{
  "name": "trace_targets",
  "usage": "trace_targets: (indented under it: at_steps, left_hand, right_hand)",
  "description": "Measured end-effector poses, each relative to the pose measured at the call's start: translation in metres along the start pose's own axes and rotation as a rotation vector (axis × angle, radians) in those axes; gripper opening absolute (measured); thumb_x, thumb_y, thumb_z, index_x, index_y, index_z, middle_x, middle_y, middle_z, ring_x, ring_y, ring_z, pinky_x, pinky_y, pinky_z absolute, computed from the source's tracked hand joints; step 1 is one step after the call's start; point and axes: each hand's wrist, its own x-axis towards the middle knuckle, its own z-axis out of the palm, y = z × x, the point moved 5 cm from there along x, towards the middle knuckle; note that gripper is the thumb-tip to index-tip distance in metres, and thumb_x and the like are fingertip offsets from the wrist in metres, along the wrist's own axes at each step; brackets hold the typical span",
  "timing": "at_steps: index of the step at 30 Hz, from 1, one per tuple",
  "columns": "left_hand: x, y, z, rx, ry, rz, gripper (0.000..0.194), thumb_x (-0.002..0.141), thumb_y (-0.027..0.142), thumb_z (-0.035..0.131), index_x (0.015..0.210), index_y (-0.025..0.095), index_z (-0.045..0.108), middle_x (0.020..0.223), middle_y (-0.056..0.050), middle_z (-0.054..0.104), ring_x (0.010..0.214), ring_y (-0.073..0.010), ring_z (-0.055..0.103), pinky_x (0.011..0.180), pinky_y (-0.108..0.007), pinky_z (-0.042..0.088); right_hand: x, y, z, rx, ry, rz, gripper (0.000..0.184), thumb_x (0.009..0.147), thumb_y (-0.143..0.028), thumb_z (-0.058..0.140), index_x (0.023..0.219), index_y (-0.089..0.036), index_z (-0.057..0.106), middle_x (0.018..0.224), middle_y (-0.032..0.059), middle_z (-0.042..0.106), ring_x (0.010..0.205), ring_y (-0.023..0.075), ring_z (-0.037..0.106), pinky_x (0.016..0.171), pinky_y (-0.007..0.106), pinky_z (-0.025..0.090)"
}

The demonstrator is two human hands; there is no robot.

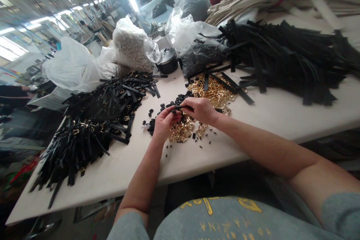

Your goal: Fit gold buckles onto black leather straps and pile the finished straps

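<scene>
Black strap [177, 108] | long axis: roughly sideways | held: left hand [164, 120], right hand [203, 110]

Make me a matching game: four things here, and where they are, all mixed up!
1. Single black strip
2. Round black container
3. Black straps with gold buckles
4. Heap of plain black strips

A. Right side of the table
B. Between plastic bags
C. Held by left hand and right hand
D. Table's left side

Pairs: 1-C; 2-B; 3-D; 4-A
</scene>
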Motion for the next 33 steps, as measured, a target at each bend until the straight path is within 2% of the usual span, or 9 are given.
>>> trace_targets:
  at_steps: [3,7,11,18,25,30,33]
  left_hand:
    - [0.0,0.0,-0.001,-0.032,0.022,-0.006,0.043,0.068,0.037,0.08,0.102,0.015,0.067,0.085,-0.007,0.076,0.074,-0.0164,0.073,0.076,-0.031,0.059]
    - [-0.002,0.001,0.005,-0.028,-0.01,0.006,0.045,0.07,0.038,0.08,0.106,0.017,0.062,0.086,-0.005,0.075,0.074,-0.0162,0.073,0.075,-0.03,0.059]
    - [-0.003,0.002,0.007,-0.027,0.006,-0.003,0.044,0.067,0.042,0.083,0.094,0.017,0.06,0.082,-0.004,0.075,0.072,-0.0173,0.074,0.071,-0.029,0.059]
    - [0.001,0.001,-0.006,-0.066,0.108,-0.039,0.043,0.052,0.035,0.091,0.085,0.016,0.071,0.075,0.0,0.072,0.055,-0.007,0.064,0.06,-0.019,0.055]
    - [-0.003,0.01,-0.006,-0.028,0.019,-0.061,0.041,0.059,0.037,0.088,0.092,0.017,0.075,0.082,-0.003,0.075,0.067,-0.0107,0.069,0.07,-0.023,0.058]
    - [-0.003,0.006,-0.008,0.049,0.005,-0.082,0.041,0.058,0.038,0.088,0.09,0.015,0.076,0.084,-0.005,0.076,0.066,-0.0129,0.069,0.071,-0.028,0.059]
    - [-0.003,0.004,-0.007,0.134,0.025,0.017,0.038,0.061,0.037,0.086,0.091,0.016,0.076,0.084,-0.005,0.076,0.068,-0.013,0.069,0.072,-0.028,0.058]
  right_hand:
    - [0.0,-0.001,0.0,-0.053,-0.023,-0.003,0.02,0.094,-0.029,0.052,0.09,-0.018,0.068,0.086,0.0036,0.073,0.071,0.0132,0.061,0.062,0.025,0.037]
    - [-0.001,-0.002,0.001,-0.102,-0.058,-0.007,0.023,0.095,-0.031,0.05,0.09,-0.018,0.068,0.087,0.0038,0.072,0.068,0.0125,0.058,0.059,0.026,0.034]
    - [-0.001,-0.005,0.001,-0.142,-0.078,-0.041,0.028,0.098,-0.034,0.047,0.089,-0.018,0.069,0.084,0.0034,0.071,0.066,0.0123,0.057,0.057,0.026,0.03]
    - [-0.002,-0.013,0.001,-0.143,-0.126,-0.129,0.032,0.1,-0.036,0.045,0.089,-0.018,0.069,0.08,0.0019,0.067,0.065,0.0114,0.054,0.056,0.027,0.028]
    - [-0.001,-0.013,-0.002,-0.196,-0.129,-0.172,0.034,0.101,-0.037,0.043,0.086,-0.019,0.069,0.077,0.0013,0.064,0.062,0.0112,0.051,0.055,0.027,0.025]
    - [-0.002,-0.019,0.0,-0.259,-0.171,-0.229,0.036,0.101,-0.031,0.041,0.077,-0.019,0.065,0.071,0.0006,0.061,0.061,0.0112,0.049,0.055,0.028,0.025]
    - [-0.003,-0.018,0.001,-0.253,-0.157,-0.201,0.035,0.101,-0.032,0.042,0.08,-0.018,0.066,0.073,0.0011,0.062,0.062,0.0113,0.05,0.055,0.028,0.024]
